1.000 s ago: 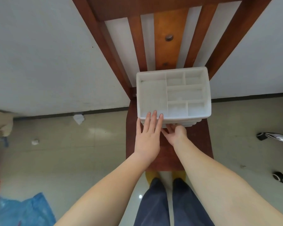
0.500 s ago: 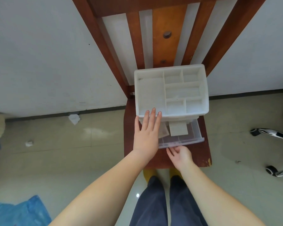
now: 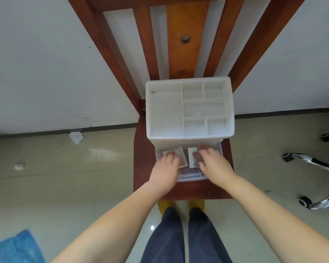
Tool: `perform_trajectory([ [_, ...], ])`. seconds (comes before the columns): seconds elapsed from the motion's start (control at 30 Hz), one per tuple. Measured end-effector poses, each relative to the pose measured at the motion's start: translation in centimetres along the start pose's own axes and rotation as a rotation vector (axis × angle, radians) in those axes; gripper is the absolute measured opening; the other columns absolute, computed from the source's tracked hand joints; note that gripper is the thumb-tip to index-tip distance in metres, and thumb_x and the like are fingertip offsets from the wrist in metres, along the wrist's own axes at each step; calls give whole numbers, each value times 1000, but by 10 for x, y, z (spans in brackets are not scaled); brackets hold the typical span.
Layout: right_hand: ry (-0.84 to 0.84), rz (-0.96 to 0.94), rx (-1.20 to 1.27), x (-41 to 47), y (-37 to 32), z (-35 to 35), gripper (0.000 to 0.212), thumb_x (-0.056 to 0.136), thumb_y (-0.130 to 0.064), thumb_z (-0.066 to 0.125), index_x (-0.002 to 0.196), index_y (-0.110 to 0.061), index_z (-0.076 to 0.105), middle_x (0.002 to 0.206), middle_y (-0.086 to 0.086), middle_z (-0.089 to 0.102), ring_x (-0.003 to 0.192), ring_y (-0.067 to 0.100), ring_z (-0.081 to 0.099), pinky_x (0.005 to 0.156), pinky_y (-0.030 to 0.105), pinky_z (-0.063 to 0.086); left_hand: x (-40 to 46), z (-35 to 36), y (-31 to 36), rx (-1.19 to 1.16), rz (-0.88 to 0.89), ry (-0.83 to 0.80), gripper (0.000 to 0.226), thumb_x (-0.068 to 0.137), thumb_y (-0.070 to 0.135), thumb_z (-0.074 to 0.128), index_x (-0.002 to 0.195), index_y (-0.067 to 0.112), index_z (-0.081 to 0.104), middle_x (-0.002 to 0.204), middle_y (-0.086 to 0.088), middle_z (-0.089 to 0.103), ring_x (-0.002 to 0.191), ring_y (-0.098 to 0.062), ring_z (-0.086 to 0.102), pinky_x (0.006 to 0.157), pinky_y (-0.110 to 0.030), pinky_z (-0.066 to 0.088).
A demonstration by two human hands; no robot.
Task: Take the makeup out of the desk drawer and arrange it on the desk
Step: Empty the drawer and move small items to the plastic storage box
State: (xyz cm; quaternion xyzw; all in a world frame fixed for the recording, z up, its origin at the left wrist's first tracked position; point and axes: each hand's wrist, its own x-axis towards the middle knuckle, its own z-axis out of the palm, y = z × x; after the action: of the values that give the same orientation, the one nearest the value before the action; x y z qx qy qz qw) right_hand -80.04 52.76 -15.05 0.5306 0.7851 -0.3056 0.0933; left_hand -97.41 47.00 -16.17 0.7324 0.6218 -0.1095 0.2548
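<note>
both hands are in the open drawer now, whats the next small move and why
Probably close the fingers on a packet and lift it out. The clear drawer is pulled open, the left hand lies on one flat packet, the right hand reaches in beside another packet, and the organizer's top tray looks empty.

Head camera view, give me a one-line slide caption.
Both hands reach into the open clear drawer of a white organizer on a wooden chair.
</note>
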Motion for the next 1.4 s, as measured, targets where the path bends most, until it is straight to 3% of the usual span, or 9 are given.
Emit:
perform_trajectory([
  [0.2,-122,-123,-370,30,17,29,58,89,-27,58,140,-20,31,154,7,18,144,27,14,118,46,7,41,16,1,284,-121,-108,81,88,26,60,148,9,9,153,-24,15,143,-39,12,118,-49,6],
  [0.37,-59,-136,-305,24,19,23,52,85,-36,59,130,-19,40,135,9,42,127,30,39,108,40,32,43,17,-4,203,-41,-39,83,83,21,65,147,12,12,137,-19,36,128,-37,35,110,-43,28],
  [0.53,11,-81,151,-18,19,-16,64,78,-42,65,133,-24,37,128,-1,47,118,17,46,95,28,43,9,-19,-2,-378,-74,-75,81,77,33,62,146,22,20,128,-14,42,118,-31,43,90,-35,44],
  [0.63,-300,25,446,-47,23,-29,74,78,-42,66,141,-31,28,131,-7,44,118,8,47,98,24,42,-27,-27,2,-674,-45,-393,81,78,37,63,147,24,23,140,-5,40,125,-20,43,100,-28,40],
  [0.77,-736,127,259,-59,32,-14,83,82,-44,61,150,-29,15,122,-5,47,107,8,50,89,19,40,-43,0,10,-643,-109,-699,84,84,39,61,150,13,16,150,-7,33,132,-21,39,107,-29,34],
  [0.9,-669,133,117,-43,30,3,88,80,-46,57,151,-21,13,127,5,46,104,15,50,84,23,43,-28,10,3,-648,-173,-678,85,80,48,59,148,14,19,149,-10,34,130,-25,40,107,-37,39],
  [1.0,-637,147,162,-35,25,2,94,79,-44,59,151,-27,1,112,1,41,95,15,49,77,23,44,-22,6,-3,-635,-199,-624,100,78,45,63,151,19,-1,152,-14,25,135,-30,34,108,-40,36],
  [1.17,-441,158,147,-5,21,-10,99,76,-47,61,150,-35,-3,131,12,41,115,26,48,95,34,44,5,-15,-27,-620,-263,-451,110,74,43,64,148,28,-16,146,-19,28,133,-34,34,108,-44,34],
  [1.4,-336,145,36,7,5,-30,91,78,-42,61,151,-25,8,142,14,33,130,30,35,105,37,38,3,-47,-39,-529,-270,-294,89,78,35,63,148,29,8,136,-13,35,123,-30,39,101,-39,39],
])
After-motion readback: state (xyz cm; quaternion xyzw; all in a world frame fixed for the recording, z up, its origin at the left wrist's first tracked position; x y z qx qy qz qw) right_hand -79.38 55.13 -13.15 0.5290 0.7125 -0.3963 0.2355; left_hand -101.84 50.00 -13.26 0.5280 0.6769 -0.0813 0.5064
